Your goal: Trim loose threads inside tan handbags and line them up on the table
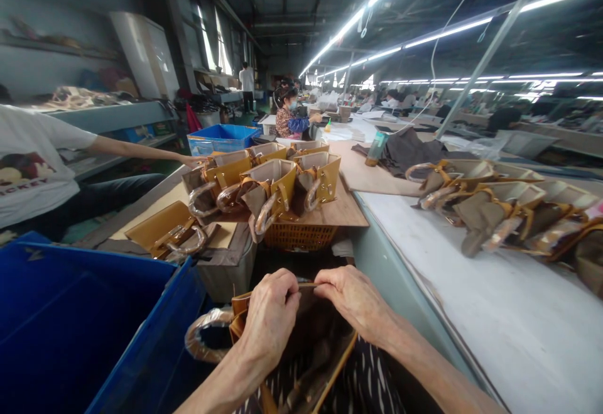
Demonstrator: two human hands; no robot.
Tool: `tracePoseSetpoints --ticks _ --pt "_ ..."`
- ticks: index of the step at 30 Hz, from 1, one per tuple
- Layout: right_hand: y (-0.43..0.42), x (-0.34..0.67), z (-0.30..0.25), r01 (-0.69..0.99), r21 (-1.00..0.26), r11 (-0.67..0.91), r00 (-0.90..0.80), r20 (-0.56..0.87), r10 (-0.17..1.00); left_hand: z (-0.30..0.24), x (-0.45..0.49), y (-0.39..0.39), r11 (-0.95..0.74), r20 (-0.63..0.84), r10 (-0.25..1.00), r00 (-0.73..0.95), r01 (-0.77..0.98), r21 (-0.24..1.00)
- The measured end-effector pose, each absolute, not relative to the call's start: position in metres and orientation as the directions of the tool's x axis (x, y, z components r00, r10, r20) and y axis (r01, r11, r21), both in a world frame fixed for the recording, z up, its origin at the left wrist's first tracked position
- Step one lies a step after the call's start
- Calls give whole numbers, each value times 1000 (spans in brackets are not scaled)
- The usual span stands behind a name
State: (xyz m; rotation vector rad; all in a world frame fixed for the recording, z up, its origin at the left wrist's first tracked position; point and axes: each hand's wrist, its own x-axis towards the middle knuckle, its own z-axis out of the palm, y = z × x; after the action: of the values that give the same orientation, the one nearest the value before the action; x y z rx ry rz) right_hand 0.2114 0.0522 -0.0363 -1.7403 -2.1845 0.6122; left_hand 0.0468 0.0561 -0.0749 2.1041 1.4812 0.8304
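A tan handbag with a dark lining lies mouth-up on my lap. Its plastic-wrapped curved handle sticks out to the left. My left hand pinches the bag's far rim with its fingers closed. Close beside it, my right hand grips the same rim between thumb and fingers. A short stretch of the edge shows between the two hands. My wrists and hands hide part of the bag's sides.
A blue bin stands at my left. Several yellow handbags sit on a board ahead, over an orange basket. More bags line the white table at right. A co-worker's arm reaches toward the yellow bags.
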Motion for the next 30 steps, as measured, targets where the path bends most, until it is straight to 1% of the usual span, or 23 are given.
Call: tracePoseSetpoints --ticks 8,10,13,15,19,21,23,24,25,27,28,30 --pt "54 212 -37 848 -495 187 -241 -46 970 -73 47 59 -262 158 965 211 700 665" --pt "54 209 -36 874 -447 190 -237 -52 970 -73 48 59 -257 154 966 208 704 662" --pt "56 201 -34 919 -327 222 -251 -51 967 -75 52 59 -261 156 965 211 700 665" --pt "57 195 -32 917 -296 266 -294 -55 954 -75 53 59 -258 159 966 206 696 670" --pt "61 189 -30 886 -349 306 -350 -68 934 -65 38 57 -233 102 967 232 654 720" --pt "62 190 -29 877 -382 292 -341 -66 938 -58 23 56 -241 126 967 220 641 729" --pt "62 192 -29 878 -393 273 -324 -71 943 -53 5 55 -214 139 976 165 650 729" --pt "62 192 -30 883 -388 264 -317 -78 945 -53 -2 54 -174 93 983 159 637 751" --pt "62 192 -30 887 -386 255 -309 -84 947 -53 -9 54 -120 12 983 181 602 790" --pt "62 192 -32 886 -397 240 -296 -84 952 -55 -16 53 13 -170 946 275 496 868" --pt "62 192 -34 885 -404 234 -289 -81 954 -57 -18 53 71 -230 920 316 443 894" --pt "63 191 -35 883 -409 231 -284 -74 956 -61 -19 52 134 -268 903 337 372 918"
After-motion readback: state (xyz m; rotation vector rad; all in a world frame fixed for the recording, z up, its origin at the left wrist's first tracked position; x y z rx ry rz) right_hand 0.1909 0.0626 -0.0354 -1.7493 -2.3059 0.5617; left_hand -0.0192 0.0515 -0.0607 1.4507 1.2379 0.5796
